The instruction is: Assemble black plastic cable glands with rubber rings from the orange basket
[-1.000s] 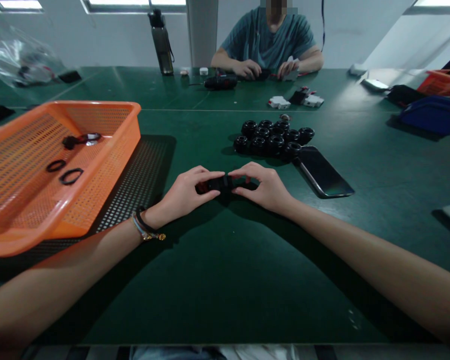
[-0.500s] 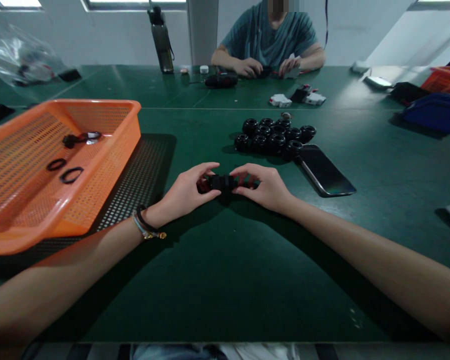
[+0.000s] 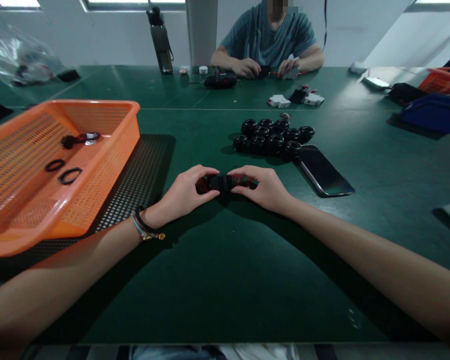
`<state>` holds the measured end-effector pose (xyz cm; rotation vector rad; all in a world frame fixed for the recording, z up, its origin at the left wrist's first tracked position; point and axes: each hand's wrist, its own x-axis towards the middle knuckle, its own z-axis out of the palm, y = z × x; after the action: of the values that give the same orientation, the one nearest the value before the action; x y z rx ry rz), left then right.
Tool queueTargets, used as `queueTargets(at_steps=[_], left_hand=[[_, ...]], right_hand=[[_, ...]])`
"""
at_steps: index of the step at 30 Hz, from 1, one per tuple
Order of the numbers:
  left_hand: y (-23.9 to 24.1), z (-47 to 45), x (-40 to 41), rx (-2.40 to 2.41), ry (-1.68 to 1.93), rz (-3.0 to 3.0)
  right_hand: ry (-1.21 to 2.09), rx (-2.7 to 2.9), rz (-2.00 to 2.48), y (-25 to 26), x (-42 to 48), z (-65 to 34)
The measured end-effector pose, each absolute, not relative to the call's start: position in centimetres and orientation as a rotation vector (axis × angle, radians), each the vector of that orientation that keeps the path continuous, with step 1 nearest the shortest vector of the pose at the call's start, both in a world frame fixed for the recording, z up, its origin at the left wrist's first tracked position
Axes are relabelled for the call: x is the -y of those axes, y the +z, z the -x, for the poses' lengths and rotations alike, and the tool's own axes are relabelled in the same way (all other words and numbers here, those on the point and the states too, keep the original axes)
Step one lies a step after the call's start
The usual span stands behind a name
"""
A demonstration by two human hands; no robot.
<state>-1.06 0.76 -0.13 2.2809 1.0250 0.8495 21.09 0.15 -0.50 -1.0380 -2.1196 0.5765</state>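
Between my two hands, just above the green table [image 3: 232, 280], is a small black connector-like part [image 3: 221, 183] with dark red, wire-like bits at its ends. My left hand [image 3: 189, 190] pinches its left end between thumb and fingers. Its right end sits in the thumb and fingertips of my right hand [image 3: 261, 187]. The part's exact kind is too dark to make out, and my fingers cover both its ends. Beyond my right hand stands a cluster of several glossy black, round, hollow pieces [image 3: 275, 142], with a phone [image 3: 324, 170] lying beside them.
An orange basket [image 3: 135, 117] at the left holds black rings [image 3: 70, 175] and a cable piece [image 3: 69, 141]. Across the table a person [image 3: 270, 37] handles small parts near a black power tool [image 3: 220, 81], a bottle [image 3: 160, 45] and white pieces [image 3: 279, 101]. A blue bin [image 3: 435, 112] stands far right.
My fingers have closed in slightly around the black part, which stays in nearly the same place. The whole view has shifted very slightly.
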Motion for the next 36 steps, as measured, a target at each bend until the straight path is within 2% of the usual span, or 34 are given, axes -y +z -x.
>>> queueTargets(at_steps=[21, 36], left_hand=[[0.02, 1.19, -0.74, -1.000, 0.826, -2.388], [-0.06, 1.21, -0.76, -1.000, 0.835, -2.364]], right_hand=[[0.519, 2.127, 0.999, -0.59, -0.20, -21.19], [0.605, 2.076, 1.075, -0.60, -0.14, -20.99]])
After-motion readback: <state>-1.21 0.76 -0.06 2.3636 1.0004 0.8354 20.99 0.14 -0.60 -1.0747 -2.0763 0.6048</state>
